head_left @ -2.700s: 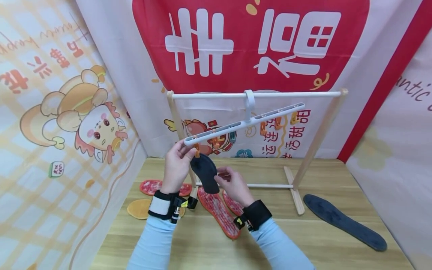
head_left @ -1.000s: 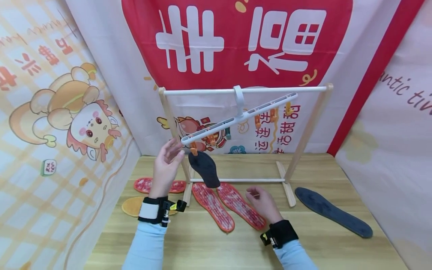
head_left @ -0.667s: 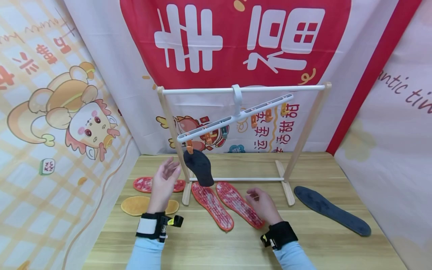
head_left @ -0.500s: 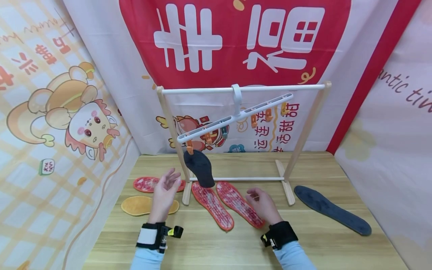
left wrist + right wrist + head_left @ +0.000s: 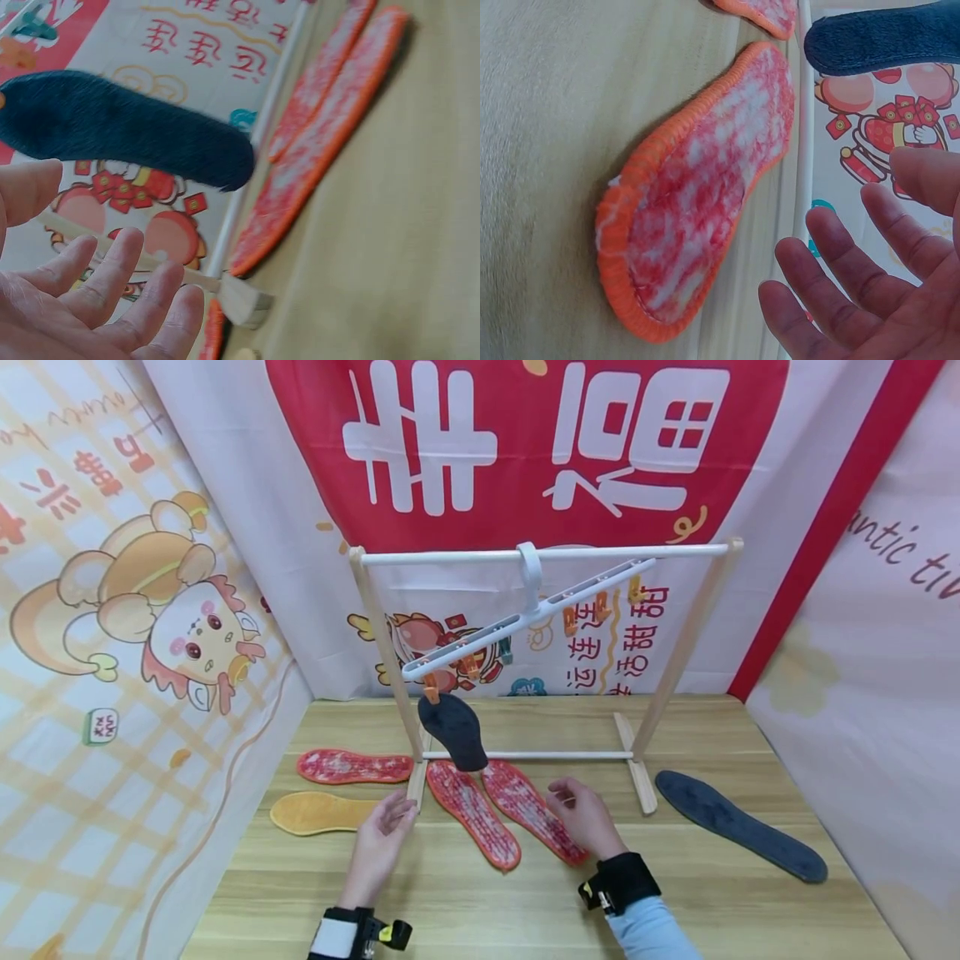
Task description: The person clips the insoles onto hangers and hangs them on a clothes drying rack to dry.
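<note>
A dark blue insole (image 5: 453, 732) hangs by an orange clip (image 5: 431, 690) from the low left end of a tilted grey hanger (image 5: 480, 645). My left hand (image 5: 381, 843), fingers loosely spread and holding nothing, is below it, near the rack's left foot and the right end of a yellow insole (image 5: 322, 813). In the left wrist view the dark insole (image 5: 127, 127) shows beyond the thumb. My right hand (image 5: 587, 817) is relaxed and holds nothing, overlapping the edge of a red-and-white insole (image 5: 528, 806). That insole (image 5: 705, 195) lies beside the fingers in the right wrist view.
The hanger hooks over the white top bar (image 5: 630, 552) of a wooden rack. More clips (image 5: 602, 606) hang along the hanger. Red-and-white insoles lie at the middle (image 5: 472, 814) and left (image 5: 352, 767) of the table. Another dark insole (image 5: 738, 827) lies at the right.
My left hand has let go of the clip and moved down toward the table. My right hand has left the dark insole and dropped rightward, then stayed still. The dark insole now hangs from the clip.
</note>
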`<state>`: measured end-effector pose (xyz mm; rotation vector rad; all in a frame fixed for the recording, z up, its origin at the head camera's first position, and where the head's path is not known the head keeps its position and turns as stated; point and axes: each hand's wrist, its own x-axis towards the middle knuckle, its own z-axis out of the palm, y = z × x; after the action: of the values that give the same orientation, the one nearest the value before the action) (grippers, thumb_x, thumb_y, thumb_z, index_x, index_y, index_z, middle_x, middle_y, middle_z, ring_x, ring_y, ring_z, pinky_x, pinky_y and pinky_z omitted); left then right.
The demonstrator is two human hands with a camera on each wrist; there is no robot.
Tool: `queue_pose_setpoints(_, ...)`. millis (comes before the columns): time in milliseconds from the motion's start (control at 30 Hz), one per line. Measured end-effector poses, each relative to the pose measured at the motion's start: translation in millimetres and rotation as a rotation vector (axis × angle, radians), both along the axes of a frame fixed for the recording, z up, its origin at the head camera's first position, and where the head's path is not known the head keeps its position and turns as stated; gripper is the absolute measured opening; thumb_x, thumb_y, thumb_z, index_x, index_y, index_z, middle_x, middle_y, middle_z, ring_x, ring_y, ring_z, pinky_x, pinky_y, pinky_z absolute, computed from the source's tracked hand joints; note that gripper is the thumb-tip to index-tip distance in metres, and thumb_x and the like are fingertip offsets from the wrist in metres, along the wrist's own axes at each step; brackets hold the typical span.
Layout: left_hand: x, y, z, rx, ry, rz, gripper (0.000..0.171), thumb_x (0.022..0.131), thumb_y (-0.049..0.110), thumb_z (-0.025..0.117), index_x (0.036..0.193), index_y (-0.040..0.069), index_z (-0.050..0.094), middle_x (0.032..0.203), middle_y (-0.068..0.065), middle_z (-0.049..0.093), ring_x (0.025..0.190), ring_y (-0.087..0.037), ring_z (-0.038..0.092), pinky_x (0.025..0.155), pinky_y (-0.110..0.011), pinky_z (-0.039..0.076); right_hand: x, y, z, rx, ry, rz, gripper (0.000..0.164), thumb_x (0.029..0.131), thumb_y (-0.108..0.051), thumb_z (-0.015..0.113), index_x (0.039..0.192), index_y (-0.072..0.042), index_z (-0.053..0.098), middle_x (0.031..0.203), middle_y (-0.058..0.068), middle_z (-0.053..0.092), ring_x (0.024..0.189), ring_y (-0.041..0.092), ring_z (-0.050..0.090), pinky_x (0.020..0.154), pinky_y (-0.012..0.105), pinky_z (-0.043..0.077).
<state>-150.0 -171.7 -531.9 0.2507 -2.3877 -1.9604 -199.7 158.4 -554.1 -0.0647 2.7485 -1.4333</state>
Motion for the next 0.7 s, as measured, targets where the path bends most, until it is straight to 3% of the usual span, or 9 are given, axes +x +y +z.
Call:
queue_pose_setpoints(200, 11.7, 9.7, -12.5, -0.020, 0.010, -0.042, 0.048, 0.097, 0.016, 0.064, 0.140, 0.001, 0.049, 0.127, -0.019, 0.062, 0.116, -0.030, 0.059, 0.097, -0.037, 0.049, -3.0, -9.4, -4.8, 0.051, 0.036, 0.009, 0.021, 0.096, -0.015, 0.067, 0.114, -0.006, 0.067, 0.098, 0.005, 0.067, 0.091, 0.021, 0.064, 0.082, 0.043, 0.053)
queue_pose_setpoints(433, 17.8, 23.9, -18.7, -0.021, 0.062, -0.093, 0.043, 0.096, 0.012, 0.065, 0.135, -0.004, 0.053, 0.119, -0.018, 0.066, 0.111, -0.030, 0.062, 0.093, -0.031, 0.050, -18.1, -24.8, -7.8, 0.213, 0.091, 0.032, 0.024, 0.093, -0.018, 0.070, 0.114, -0.005, 0.069, 0.094, 0.006, 0.066, 0.086, 0.023, 0.064, 0.077, 0.043, 0.052)
queue_pose_setpoints(700, 24.9, 41.1, -24.0, -0.015, 0.022, -0.157, 0.042, 0.098, 0.017, 0.064, 0.134, -0.003, 0.055, 0.119, -0.018, 0.065, 0.109, -0.027, 0.062, 0.094, -0.038, 0.050, -46.0, -44.9, -14.9, 0.448, 0.065, 0.076, 0.040, 0.092, -0.028, 0.073, 0.123, -0.005, 0.067, 0.115, 0.014, 0.066, 0.106, 0.031, 0.062, 0.092, 0.048, 0.050)
